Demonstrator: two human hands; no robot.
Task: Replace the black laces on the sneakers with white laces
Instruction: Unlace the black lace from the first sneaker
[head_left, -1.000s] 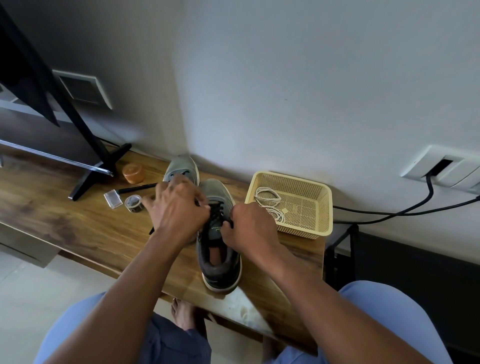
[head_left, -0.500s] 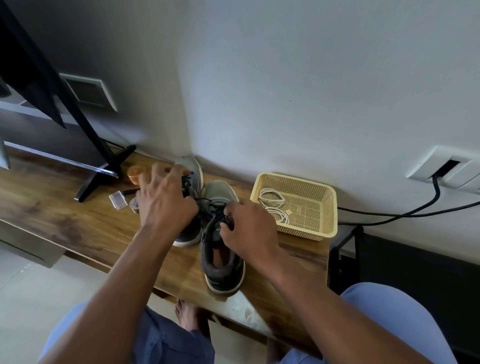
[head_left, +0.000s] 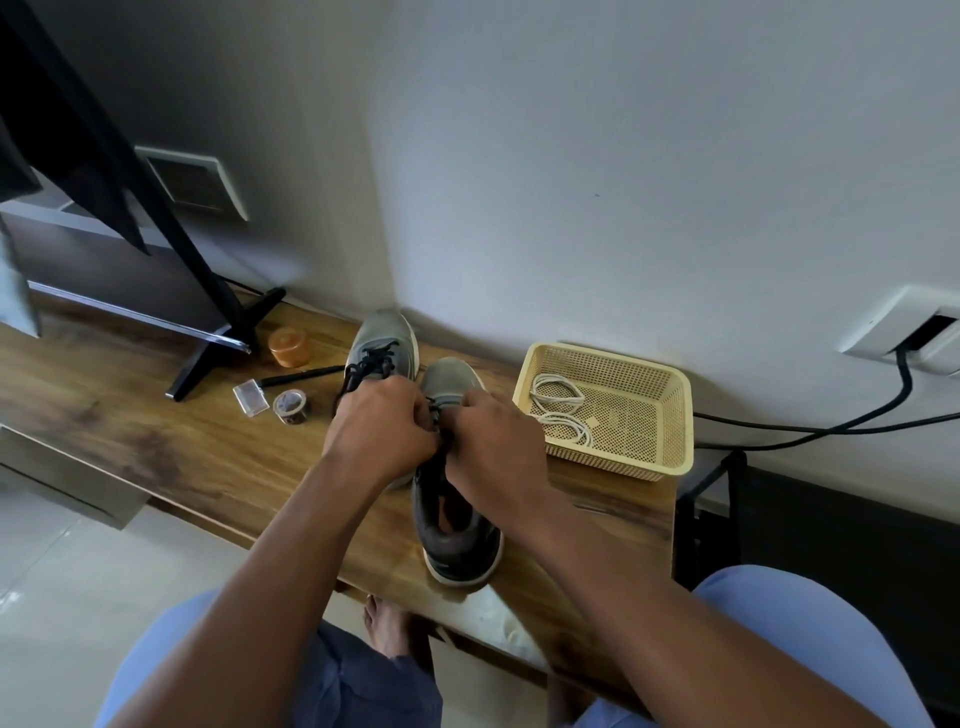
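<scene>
Hands meet over the near sneaker (head_left: 457, 530), which sits heel-toward-the-person on the wooden surface (head_left: 156, 447): the left hand (head_left: 382, 431) and right hand (head_left: 493, 447) both curl in, pinching its black lace (head_left: 439, 415) at the tongue. The second sneaker (head_left: 382, 348) stands just behind the left hand, laces loose. White laces (head_left: 558, 397) lie coiled in the yellow basket (head_left: 670, 415) right of the right hand.

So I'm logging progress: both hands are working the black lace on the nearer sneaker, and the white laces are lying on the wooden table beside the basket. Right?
Not quite. In the head view the white laces lie inside the yellow basket, not on the table beside it. The rest holds: the left hand and right hand work the black lace on the nearer sneaker.
</scene>
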